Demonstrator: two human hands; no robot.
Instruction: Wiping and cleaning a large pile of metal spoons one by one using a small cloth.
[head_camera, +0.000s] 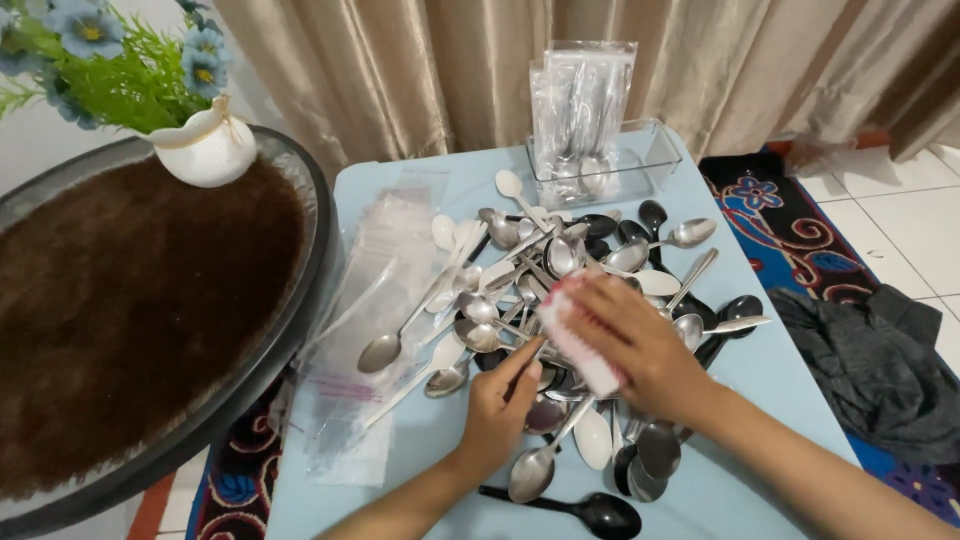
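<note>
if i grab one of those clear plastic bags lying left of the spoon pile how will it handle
The clear plastic bags look thin and lie flat and crinkled on the light blue table, so one would probably flop and fold. It likely weighs very little and may slide if nudged. Being glossy and stacked, the sheets might cling, so several could lift together.

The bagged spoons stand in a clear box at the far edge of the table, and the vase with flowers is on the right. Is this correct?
Not quite. The head view shows the vase on the left, on the round brown table. The bagged spoons do stand in the clear box at the far edge.
</note>
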